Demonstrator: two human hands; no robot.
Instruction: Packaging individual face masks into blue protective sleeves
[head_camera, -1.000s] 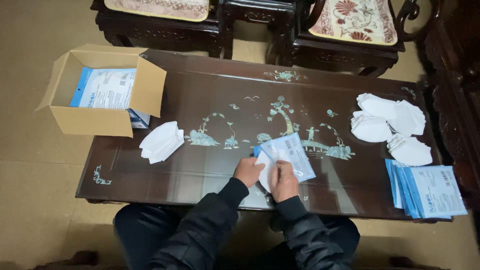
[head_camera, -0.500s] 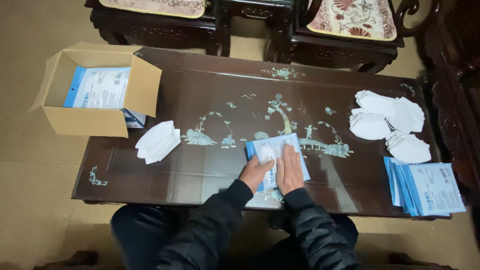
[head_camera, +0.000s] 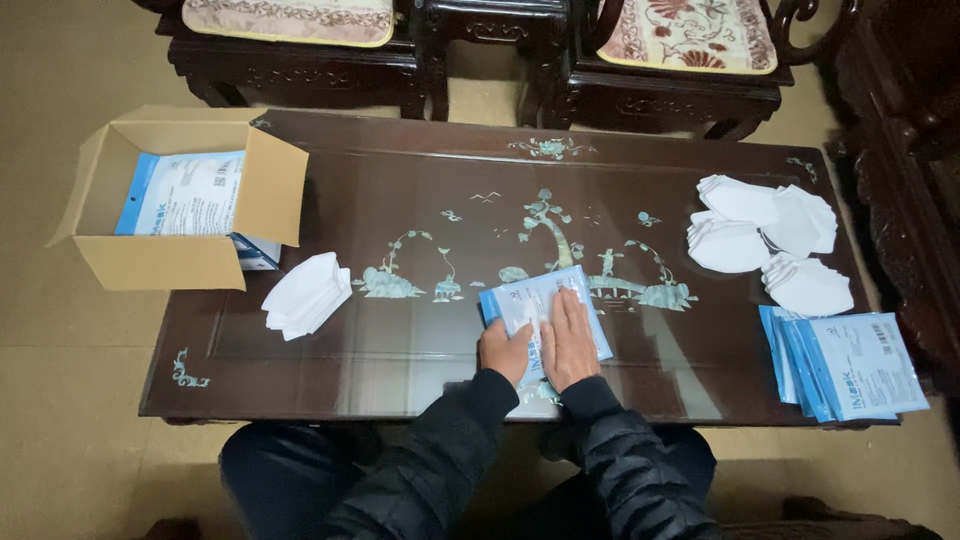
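Observation:
A blue and white flat mask packet (head_camera: 530, 303) lies on the dark inlaid table (head_camera: 400, 190) near its front edge. My right hand (head_camera: 570, 342) rests flat on the packet with fingers stretched out, pressing it down. My left hand (head_camera: 503, 350) grips the packet's near left edge, fingers curled on it. Both sleeves are black.
An open cardboard box (head_camera: 175, 205) with blue and white packets sits at the table's left end. A small stack of white folded masks (head_camera: 306, 294) lies beside it. More white masks (head_camera: 765, 240) are piled at the right, above a stack of blue packets (head_camera: 845, 365). Chairs stand behind.
The packet was held up in both hands; now it lies flat on the table. My right hand has spread out on top of it.

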